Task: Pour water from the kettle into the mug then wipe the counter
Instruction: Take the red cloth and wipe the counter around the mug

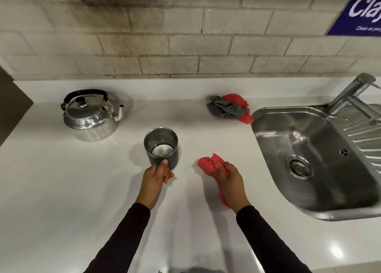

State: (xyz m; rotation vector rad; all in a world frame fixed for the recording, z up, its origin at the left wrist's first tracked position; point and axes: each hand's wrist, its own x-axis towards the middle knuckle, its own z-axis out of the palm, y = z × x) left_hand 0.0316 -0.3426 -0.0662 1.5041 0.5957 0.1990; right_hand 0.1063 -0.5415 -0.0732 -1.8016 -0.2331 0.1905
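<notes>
Holding water, apparently, the dark steel-lined mug (161,147) stands upright.

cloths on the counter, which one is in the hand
The plain red cloth gripped by the right hand, near the mug. The red and grey cloth pile lies untouched by the sink.

The kettle (90,116) stands on the bench (61,190) at the back left, near the wall (185,46). The mug (161,148) stands in front of it and to its right, the left hand (157,174) at its near side. Right of the mug, apart from it, a cloth (209,164) lies on the bench under the right hand (231,180). A heap of cloths (229,108) lies behind, just beside the sink (288,128), which is set into the bench at the right, the tap (350,95) at its back
</notes>
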